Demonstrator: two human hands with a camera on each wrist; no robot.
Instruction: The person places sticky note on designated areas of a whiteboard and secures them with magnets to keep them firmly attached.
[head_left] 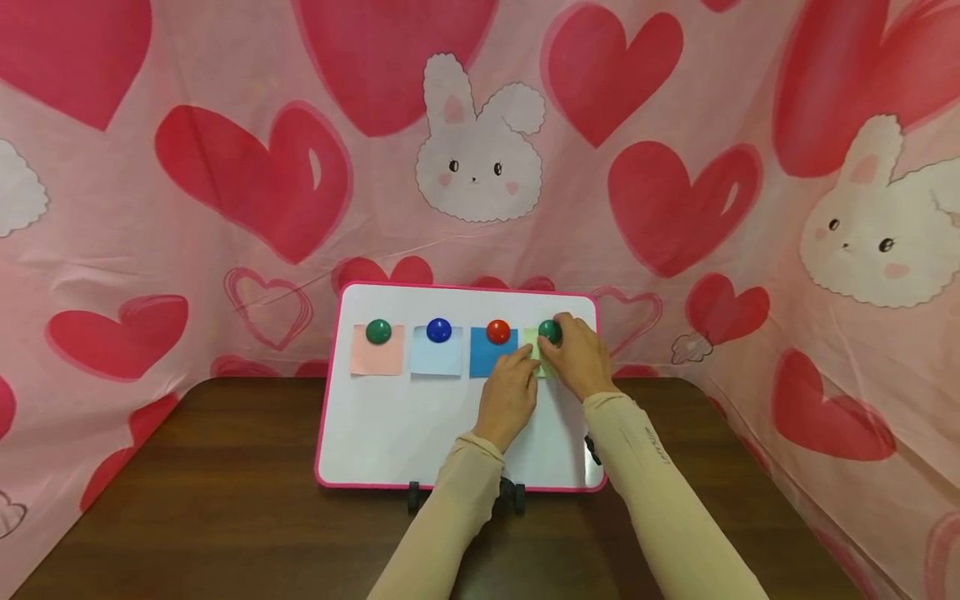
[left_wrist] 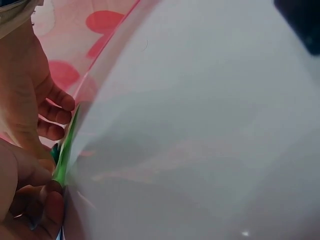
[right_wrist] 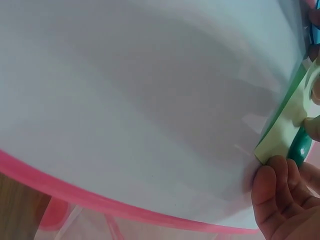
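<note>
A pale green paper note [head_left: 531, 336] lies at the right end of a row of notes on a whiteboard [head_left: 427, 429]. My left hand [head_left: 510, 398] pinches the note's edge between thumb and finger, clearest in the left wrist view. Over the note's upper part is a round green magnet [head_left: 549, 332], which my right hand [head_left: 582, 357] grips by its sides. The right wrist view shows the magnet [right_wrist: 300, 146] against the note [right_wrist: 284, 132], whose lower edge stands a little off the board. Whether the magnet touches the board is hard to tell.
Left of the hands, a red magnet [head_left: 498, 332] holds a blue note [head_left: 483, 358], a blue magnet [head_left: 438, 330] a light blue note [head_left: 437, 363], and another green magnet [head_left: 378, 331] a pink note [head_left: 377, 361]. The pink-rimmed board leans on a brown table [head_left: 225, 467] before a patterned cloth [head_left: 480, 242].
</note>
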